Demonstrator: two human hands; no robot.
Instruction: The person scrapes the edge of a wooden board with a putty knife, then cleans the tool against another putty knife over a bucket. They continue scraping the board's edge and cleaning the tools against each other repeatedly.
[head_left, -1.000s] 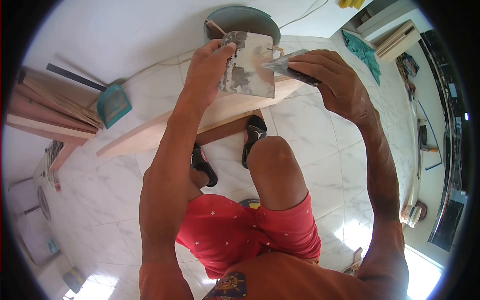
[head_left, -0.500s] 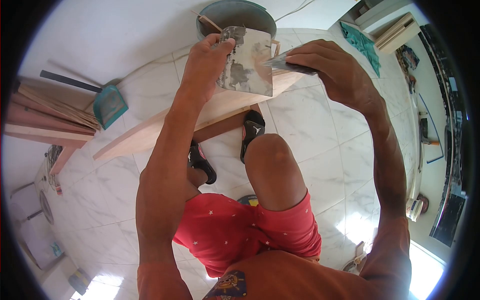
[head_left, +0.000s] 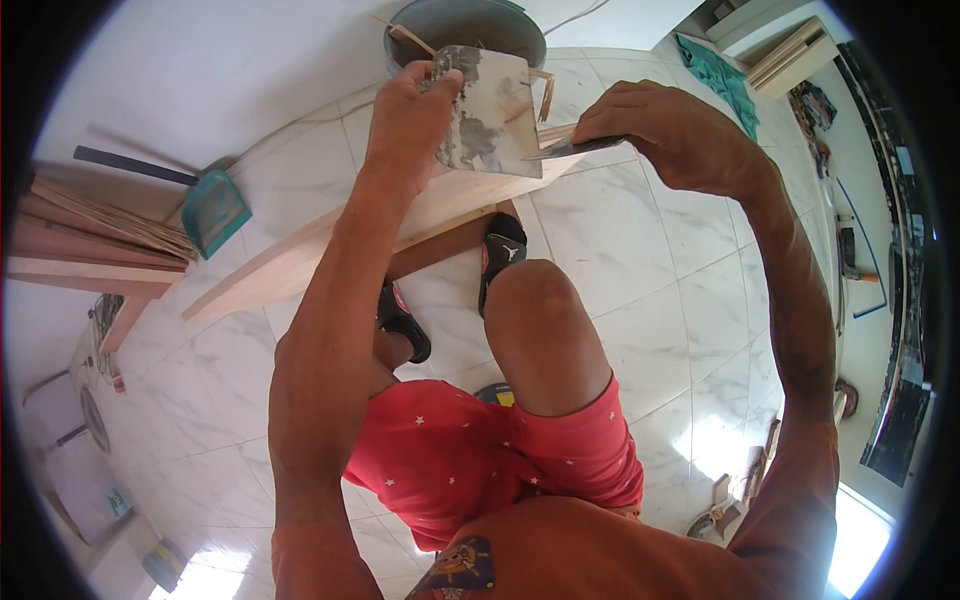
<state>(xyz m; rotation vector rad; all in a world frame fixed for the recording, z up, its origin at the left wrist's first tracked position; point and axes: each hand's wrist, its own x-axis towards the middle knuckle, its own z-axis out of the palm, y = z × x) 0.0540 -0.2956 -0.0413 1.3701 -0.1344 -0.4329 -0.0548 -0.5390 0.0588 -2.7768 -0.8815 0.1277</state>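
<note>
One head-worn fisheye camera looks steeply down past the person's knee [head_left: 545,320] at the tiled floor [head_left: 650,240]. The left hand [head_left: 410,110] and right hand [head_left: 665,125] sit close in, near 12 o'clock.

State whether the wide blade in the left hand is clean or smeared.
Smeared: grey patches mark the wide blade, gripped by the left hand.

You have the wide blade [head_left: 487,110] over the plank [head_left: 330,235]; the narrow blade [head_left: 570,148] meets its edge at 4 o'clock, the bucket [head_left: 480,20] lies behind at 12, and the dustpan [head_left: 215,210] is well apart at 8
</note>
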